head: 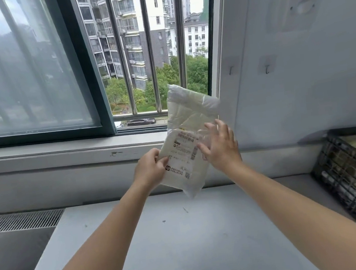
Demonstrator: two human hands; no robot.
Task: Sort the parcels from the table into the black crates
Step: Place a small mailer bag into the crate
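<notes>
Left grip (pixel 151 169) firm on parcel (pixel 186 111) edge

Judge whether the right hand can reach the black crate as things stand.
Probably yes: the right hand only touches the parcel, which the left hand grips, and only bare table lies before the black crate.

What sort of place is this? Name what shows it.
Likely an upper-floor room set up for parcel sorting: a barred window looks down on apartment blocks, a labelled parcel is held over a plain table, with a black crate at its right.
</notes>
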